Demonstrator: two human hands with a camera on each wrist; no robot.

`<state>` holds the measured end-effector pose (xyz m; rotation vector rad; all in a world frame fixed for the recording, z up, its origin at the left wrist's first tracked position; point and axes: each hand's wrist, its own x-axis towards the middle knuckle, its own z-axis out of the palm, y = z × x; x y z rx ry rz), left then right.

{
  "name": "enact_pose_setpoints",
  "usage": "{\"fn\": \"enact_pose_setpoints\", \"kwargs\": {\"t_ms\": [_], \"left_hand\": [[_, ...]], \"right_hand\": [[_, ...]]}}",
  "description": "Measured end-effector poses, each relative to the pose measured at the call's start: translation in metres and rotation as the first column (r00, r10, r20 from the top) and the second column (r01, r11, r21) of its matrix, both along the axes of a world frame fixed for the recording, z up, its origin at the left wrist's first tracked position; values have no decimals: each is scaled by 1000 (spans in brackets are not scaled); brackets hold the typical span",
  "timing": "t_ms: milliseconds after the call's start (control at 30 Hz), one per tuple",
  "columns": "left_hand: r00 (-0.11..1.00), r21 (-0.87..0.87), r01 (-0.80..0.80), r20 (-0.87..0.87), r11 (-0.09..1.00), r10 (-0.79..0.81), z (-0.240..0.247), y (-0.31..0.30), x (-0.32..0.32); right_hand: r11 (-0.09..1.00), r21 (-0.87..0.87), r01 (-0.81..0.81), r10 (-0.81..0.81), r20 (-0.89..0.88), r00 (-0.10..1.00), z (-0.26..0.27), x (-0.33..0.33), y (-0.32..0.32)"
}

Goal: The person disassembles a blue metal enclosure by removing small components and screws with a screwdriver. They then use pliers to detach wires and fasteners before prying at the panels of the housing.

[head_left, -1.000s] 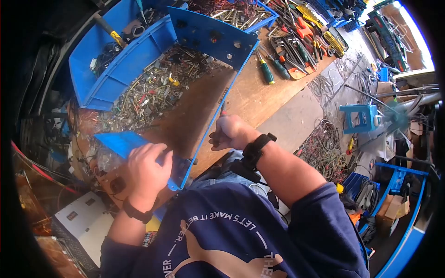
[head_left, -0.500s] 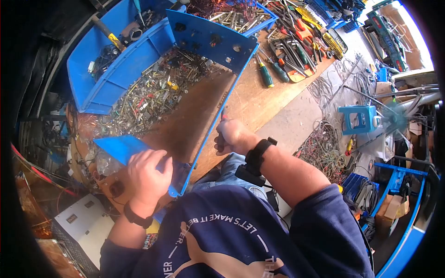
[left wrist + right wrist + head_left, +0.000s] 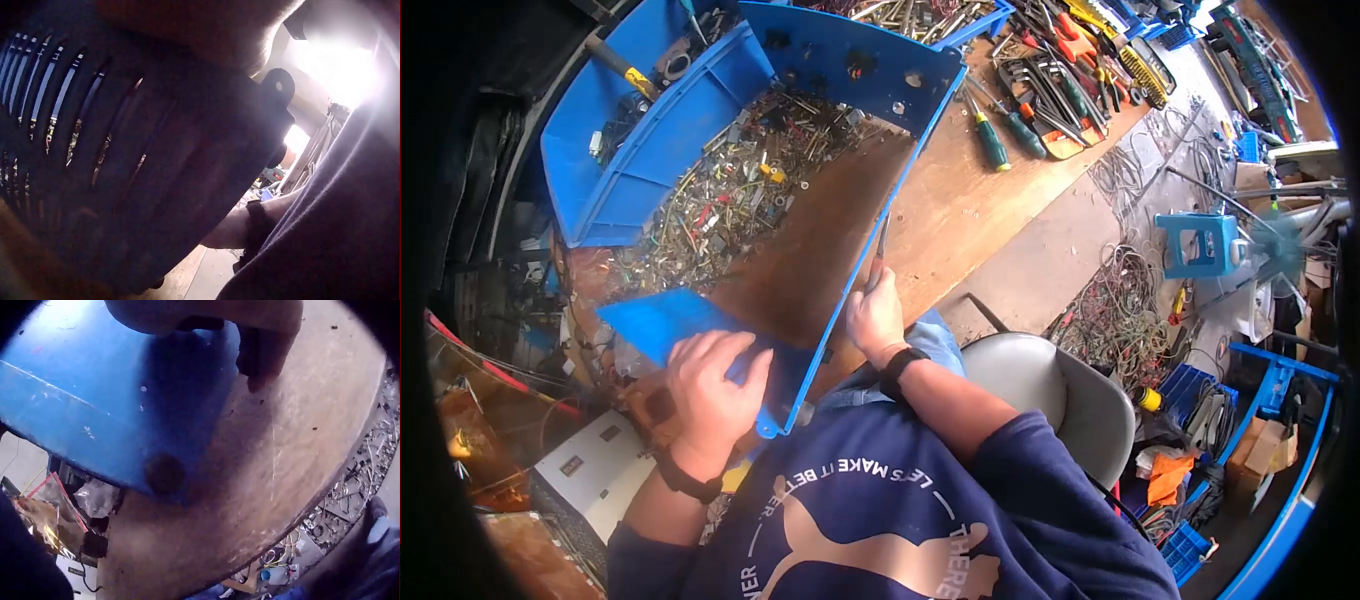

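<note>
A bent blue metal housing stands on the wooden bench, with holes in its far end panel and vent slots in the near one. My left hand rests over the near end panel, fingers extended and thumb apart. Its slots show dark in the left wrist view. Just outside the housing's long edge, my right hand grips a slim hand tool, its metal shaft pointing away from me; the handle is hidden in the fist. Curled right fingers show in the right wrist view over the blue sheet.
Loose screws and scrap cover the bench behind the housing, beside a blue bin. Screwdrivers and hex keys lie at the far right. A grey chair and a blue stool stand on the right.
My right hand has shifted slightly left and down along the housing's edge, and more of the tool's shaft shows. The grey chair has come into view. My left hand stays on the panel.
</note>
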<state>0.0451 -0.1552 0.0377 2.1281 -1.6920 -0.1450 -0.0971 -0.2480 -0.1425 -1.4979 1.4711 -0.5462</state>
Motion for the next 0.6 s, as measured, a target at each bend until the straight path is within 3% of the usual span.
{"fn": "enact_pose_setpoints", "kwargs": {"t_ms": [133,233,267,333,367,600], "left_hand": [[1000,-5,-15,4,1000,15,-1,-1,-1],[999,1,-40,-9,999,40,-2,0,0],[998,21,-53,-15,998,53,-1,2,1],[996,58,-75,-36,995,78,-1,3,1],[997,32,-68,-30,997,69,-1,3,-1],[997,-40,-74,-1,996,74,-1,3,-2]], "right_hand": [[997,-67,40,-35,80,996,-8,3,4],[990,108,-90,75,137,988,12,-8,-7],[941,307,-142,81,203,976,25,-11,-16],[723,642,-255,49,320,946,56,-17,-42],[664,734,-143,-159,326,932,49,-17,-44],[503,839,-206,-64,274,960,104,-30,-84]]}}
